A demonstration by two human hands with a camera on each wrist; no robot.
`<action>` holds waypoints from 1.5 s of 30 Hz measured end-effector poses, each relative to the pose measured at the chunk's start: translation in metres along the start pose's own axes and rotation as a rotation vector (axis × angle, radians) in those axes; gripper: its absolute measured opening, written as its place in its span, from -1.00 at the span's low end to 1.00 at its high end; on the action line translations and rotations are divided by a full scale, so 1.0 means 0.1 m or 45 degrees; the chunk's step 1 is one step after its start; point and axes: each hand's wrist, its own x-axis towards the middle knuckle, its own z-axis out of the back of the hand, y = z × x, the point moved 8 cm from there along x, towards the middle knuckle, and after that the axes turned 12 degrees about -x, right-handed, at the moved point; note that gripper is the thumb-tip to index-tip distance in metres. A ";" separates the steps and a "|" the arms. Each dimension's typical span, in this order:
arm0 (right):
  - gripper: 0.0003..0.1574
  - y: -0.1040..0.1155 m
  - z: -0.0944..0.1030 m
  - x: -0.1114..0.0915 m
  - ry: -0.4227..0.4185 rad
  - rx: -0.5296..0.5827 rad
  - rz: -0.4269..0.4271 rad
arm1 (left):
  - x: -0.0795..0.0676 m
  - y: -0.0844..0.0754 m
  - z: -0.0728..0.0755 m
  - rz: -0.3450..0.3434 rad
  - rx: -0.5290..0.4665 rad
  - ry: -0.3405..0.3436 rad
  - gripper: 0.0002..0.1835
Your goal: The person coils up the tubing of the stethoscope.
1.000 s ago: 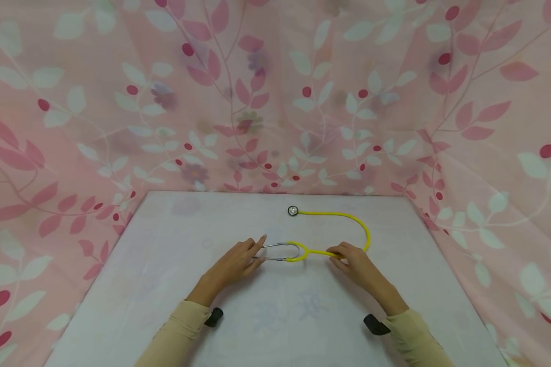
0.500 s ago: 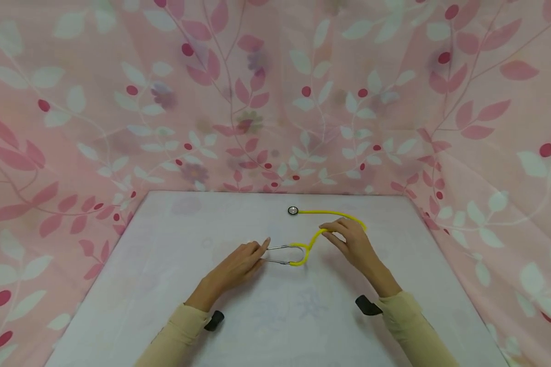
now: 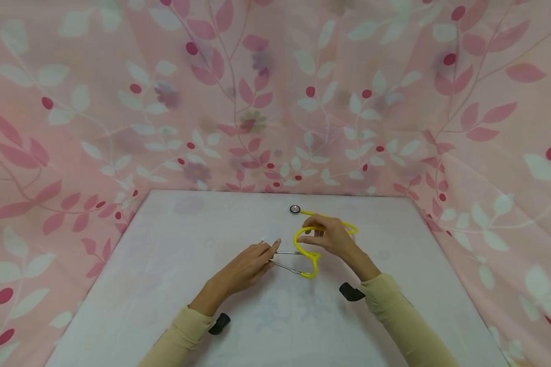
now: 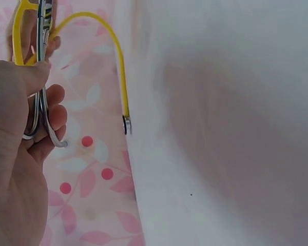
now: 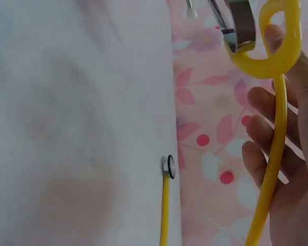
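Here both hands (image 3: 252,265) bend a stethoscope (image 3: 305,252), rubbery yellow tube, slim steel arms.

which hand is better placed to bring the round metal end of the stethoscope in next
Probably the right hand: it holds the yellow tube nearest the metal end, while the left hand holds the ear tubes.

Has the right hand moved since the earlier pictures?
Yes. The right hand, holding the yellow rubber tube, moved left and farther away, toward the round metal chest piece.

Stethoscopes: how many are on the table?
1. The stethoscope lies mid-table: left hand holds its metal ear tubes, right hand its yellow tubing; none seems hidden.
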 end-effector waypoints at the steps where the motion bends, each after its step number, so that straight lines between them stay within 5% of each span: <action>1: -0.64 -0.02 -0.05 0.00 0.028 0.057 -0.017 | 0.01 -0.02 0.01 -0.013 -0.015 -0.008 -0.29; 9: -0.73 -0.04 -0.39 -0.04 0.199 0.438 -0.016 | 0.11 -0.15 0.09 -0.068 -0.082 -0.050 -0.27; 14: -0.74 -0.01 -0.53 -0.04 0.231 0.488 -0.070 | 0.15 -0.18 0.12 -0.087 -0.082 -0.061 -0.29; 21: -0.63 -0.05 -0.68 -0.14 0.258 0.587 -0.309 | 0.15 -0.16 0.17 -0.077 -0.155 -0.113 -0.41; 24: -0.61 0.03 -0.70 -0.17 0.252 0.638 -0.287 | 0.16 -0.14 0.19 -0.052 -0.183 -0.139 -0.44; 26: -0.62 0.14 -0.67 -0.18 0.196 0.599 -0.143 | 0.16 -0.11 0.19 -0.027 -0.199 -0.155 -0.44; 31: -0.50 0.34 -0.68 -0.28 0.018 0.077 0.183 | 0.15 -0.01 0.25 0.045 -0.170 -0.237 -0.42; 33: -0.45 0.36 -0.74 -0.34 0.000 -0.128 0.195 | 0.15 0.04 0.29 0.073 -0.158 -0.285 -0.44; 34: -0.40 0.34 -0.75 -0.36 -0.016 -0.099 0.153 | 0.16 0.06 0.30 0.086 -0.156 -0.305 -0.45; 38: -0.42 0.44 -0.81 -0.49 0.028 -0.359 0.182 | 0.15 0.14 0.30 0.149 -0.153 -0.322 -0.45; 45: -0.41 0.59 -0.77 -0.57 0.062 -0.397 0.151 | 0.13 0.21 0.24 0.192 -0.196 -0.291 -0.43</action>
